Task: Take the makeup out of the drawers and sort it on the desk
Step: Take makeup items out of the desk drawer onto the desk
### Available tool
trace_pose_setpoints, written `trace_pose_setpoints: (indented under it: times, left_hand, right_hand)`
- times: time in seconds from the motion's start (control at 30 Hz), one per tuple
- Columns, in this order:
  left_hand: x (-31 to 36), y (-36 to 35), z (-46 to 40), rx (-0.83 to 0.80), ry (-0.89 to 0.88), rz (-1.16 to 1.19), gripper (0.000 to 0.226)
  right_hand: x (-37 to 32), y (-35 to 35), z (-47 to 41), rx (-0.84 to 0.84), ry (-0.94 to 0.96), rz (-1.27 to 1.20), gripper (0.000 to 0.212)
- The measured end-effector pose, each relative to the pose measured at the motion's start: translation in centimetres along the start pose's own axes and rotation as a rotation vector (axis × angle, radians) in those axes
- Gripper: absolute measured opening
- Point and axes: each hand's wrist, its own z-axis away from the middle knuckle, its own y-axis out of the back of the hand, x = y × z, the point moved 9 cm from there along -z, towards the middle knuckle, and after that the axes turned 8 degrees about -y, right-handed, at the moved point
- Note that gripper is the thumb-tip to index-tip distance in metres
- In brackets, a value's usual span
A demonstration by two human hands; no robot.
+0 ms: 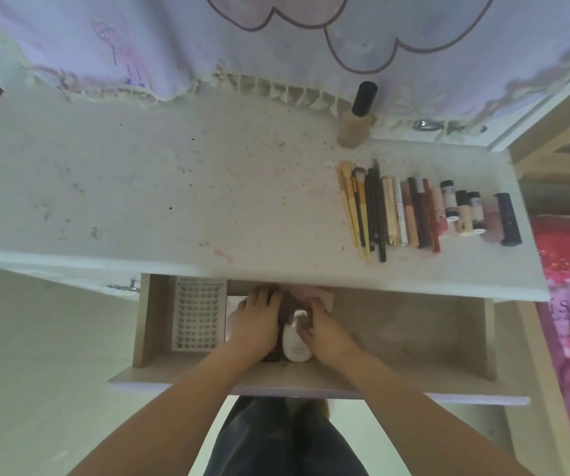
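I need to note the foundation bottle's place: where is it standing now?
In the head view the foundation bottle stands upright at the back of the desk, right of centre, behind the row of brushes, against the curtain.

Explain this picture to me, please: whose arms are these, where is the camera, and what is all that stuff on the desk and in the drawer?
There is no machine here. A person wears a camera on the head, so this single view looks down on their own arms. Both hands reach into an open drawer under the white desk. The left hand rests on dark items there; the right hand grips beside a small white bottle. A white tray of false lashes lies at the drawer's left. On the desk, already sorted, lie a row of brushes, pencils and tubes, with a beige bottle with a black cap standing behind them.
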Motion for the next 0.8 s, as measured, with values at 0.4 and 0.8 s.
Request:
trace_pose_setpoints:
  times: [0.4, 0.8]
  left_hand:
    - [-1.5, 2.2, 1.6, -0.040, 0.099, 0.659, 0.049]
    - [0.0, 3.2, 5.7, -0.114, 0.100, 0.662, 0.053]
  right_hand:
    - [1.1, 0.4, 1.5, -0.044, -0.015, -0.002, 0.040]
    - [-2.0, 3.5, 4.5, -0.079, 0.155, 0.062, 0.025]
